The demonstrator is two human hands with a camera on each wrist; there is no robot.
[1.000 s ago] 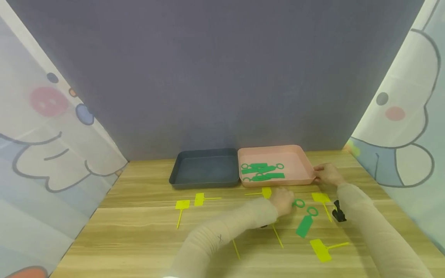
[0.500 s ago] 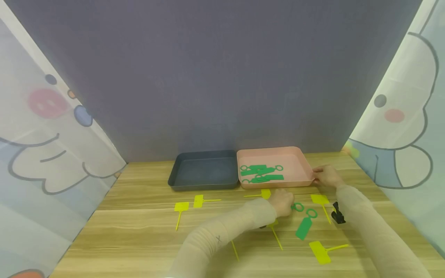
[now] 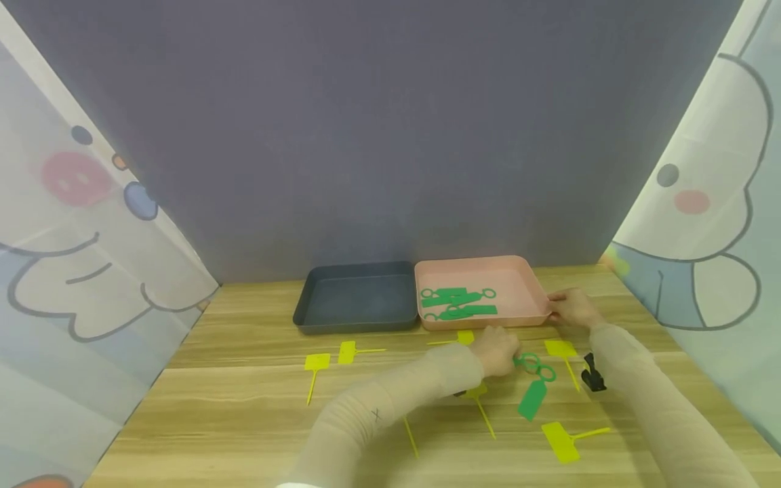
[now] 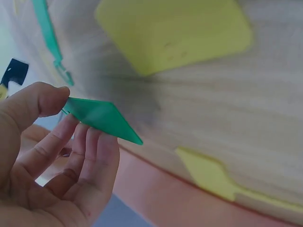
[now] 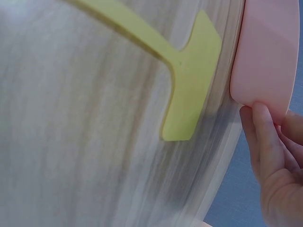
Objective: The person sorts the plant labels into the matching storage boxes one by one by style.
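My left hand (image 3: 497, 350) is over the table in front of the pink tray (image 3: 512, 283). In the left wrist view it pinches a flat green tag (image 4: 102, 116) between thumb and fingertips, above the wood. The tag's ring end shows past the hand in the head view, overlapping the ring of another green tag (image 3: 533, 400) on the table. My right hand (image 3: 575, 308) grips the tray's near right corner; the right wrist view shows its fingers against the outer wall (image 5: 265, 56). Several green tags (image 3: 466, 310) lie inside the tray's left part.
A dark grey tray (image 3: 366, 298) stands left of the pink one. Several yellow tags with thin stems, such as one yellow tag (image 3: 561, 442), lie scattered on the wooden table (image 3: 213, 407). A small black object (image 3: 592, 374) sits by the right forearm. A grey panel (image 3: 390, 135) rises behind.
The left hand has shifted slightly, and its tag's ring has moved right, now overlapping the other tag's ring in view. The right hand stays at the tray's corner.
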